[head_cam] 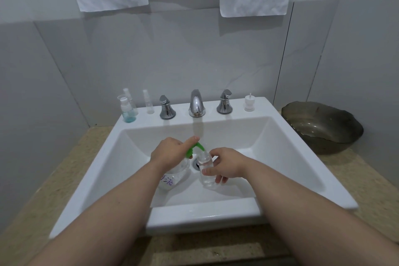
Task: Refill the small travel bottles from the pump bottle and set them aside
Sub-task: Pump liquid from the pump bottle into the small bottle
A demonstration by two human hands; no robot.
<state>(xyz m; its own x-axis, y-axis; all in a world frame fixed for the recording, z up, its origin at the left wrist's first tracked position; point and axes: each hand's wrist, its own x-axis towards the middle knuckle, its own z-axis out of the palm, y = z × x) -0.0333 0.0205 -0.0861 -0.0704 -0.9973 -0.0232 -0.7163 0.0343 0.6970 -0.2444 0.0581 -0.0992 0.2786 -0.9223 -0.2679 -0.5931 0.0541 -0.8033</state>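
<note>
In the sink (97, 179) the pump bottle (172, 176) is just left of the travel bottle (207, 170), nozzle over its mouth; on the ledge behind, three small bottles (128, 108) stand left of the faucet (196, 103), a cap (249, 103) right, and a bowl (323, 127) sits on the counter (367, 175) farther right.

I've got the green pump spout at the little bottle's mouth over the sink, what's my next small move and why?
Probably press the pump down with the left hand, whose forefinger lies on it. The spout meets the open mouth of the small bottle, which the right hand grips over the sink. How full it is, I cannot tell.
</note>
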